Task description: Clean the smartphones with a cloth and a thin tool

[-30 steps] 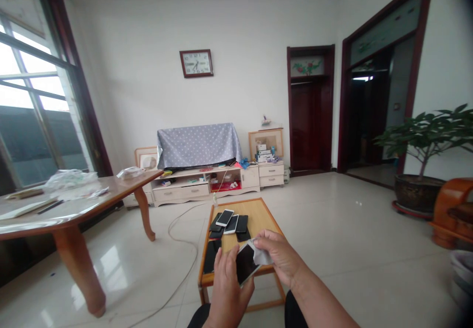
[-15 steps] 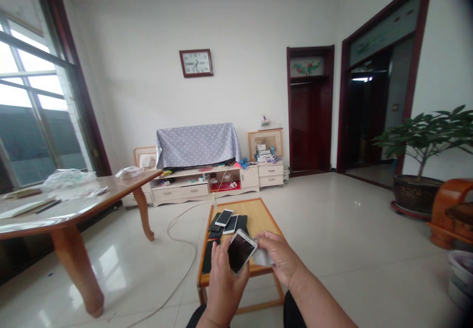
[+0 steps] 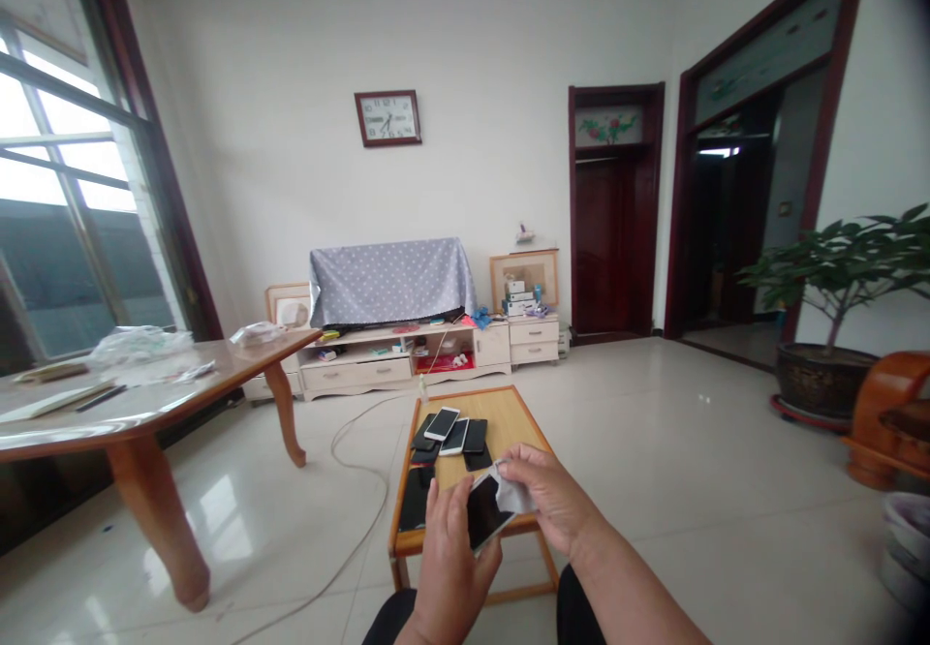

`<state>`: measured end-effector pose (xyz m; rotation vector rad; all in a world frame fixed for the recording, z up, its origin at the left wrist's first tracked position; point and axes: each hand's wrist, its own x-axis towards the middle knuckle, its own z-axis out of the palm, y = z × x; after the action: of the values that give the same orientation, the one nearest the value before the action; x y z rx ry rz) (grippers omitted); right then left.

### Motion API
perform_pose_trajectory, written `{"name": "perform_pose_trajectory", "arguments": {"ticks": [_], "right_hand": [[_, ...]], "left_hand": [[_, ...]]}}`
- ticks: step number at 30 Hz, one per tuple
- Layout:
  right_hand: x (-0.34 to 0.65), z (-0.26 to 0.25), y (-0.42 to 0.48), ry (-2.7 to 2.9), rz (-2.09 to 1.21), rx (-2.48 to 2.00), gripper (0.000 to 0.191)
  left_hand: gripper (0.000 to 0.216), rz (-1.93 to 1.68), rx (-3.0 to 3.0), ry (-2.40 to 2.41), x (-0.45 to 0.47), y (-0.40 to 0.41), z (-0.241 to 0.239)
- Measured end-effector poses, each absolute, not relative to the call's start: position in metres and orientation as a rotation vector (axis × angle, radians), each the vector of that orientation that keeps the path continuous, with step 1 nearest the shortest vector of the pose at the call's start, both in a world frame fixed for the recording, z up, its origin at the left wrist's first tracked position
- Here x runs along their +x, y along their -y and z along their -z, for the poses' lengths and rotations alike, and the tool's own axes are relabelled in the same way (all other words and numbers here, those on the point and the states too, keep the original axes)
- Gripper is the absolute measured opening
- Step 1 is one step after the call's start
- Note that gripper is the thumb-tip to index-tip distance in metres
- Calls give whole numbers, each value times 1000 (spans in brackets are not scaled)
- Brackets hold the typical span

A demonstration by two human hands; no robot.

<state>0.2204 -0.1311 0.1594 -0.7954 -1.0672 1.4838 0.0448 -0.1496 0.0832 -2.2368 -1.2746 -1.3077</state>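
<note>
My left hand [image 3: 451, 558] is closed around the edges of a smartphone [image 3: 485, 512] with a dark screen and a pale frame, tilted above the near edge of a small wooden table [image 3: 509, 413]. My right hand [image 3: 548, 495] pinches a light grey cloth [image 3: 514, 492], which lies over the phone's upper right corner and hides part of the screen. Beyond my hands, several phones lie in a loose pile on the table, among them a white-framed phone [image 3: 442, 423] on top. A dark tablet-like device [image 3: 417, 500] rests flat left of my left hand.
A small bottle [image 3: 422, 389] stands at the small table's far edge. To the left is a larger wooden table [image 3: 239, 374] with plastic bags. A cable [image 3: 363, 471] runs across the floor. At the right stand a potted plant [image 3: 824, 374] and a bucket [image 3: 905, 548].
My right hand has drawn the cloth over the phone's upper right corner, where before it was beside the edge. The phone has shifted slightly right and down with my left hand.
</note>
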Motion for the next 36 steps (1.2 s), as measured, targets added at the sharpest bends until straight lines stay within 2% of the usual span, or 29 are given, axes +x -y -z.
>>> {"name": "perform_pose_trajectory", "arguments": {"ticks": [8, 13, 19, 36], "right_hand": [[221, -150, 134, 1069, -1511, -870, 20], [219, -156, 130, 1076, -1475, -829, 22], [221, -146, 131, 1065, -1519, -883, 22], [220, -152, 129, 1095, -1449, -867, 24]], "left_hand": [[66, 1389, -2139, 1388, 32, 142, -79], [74, 1311, -2240, 1324, 39, 148, -77], [67, 1396, -2183, 1374, 35, 145, -81], [75, 1300, -2284, 1302, 42, 150, -78]]}}
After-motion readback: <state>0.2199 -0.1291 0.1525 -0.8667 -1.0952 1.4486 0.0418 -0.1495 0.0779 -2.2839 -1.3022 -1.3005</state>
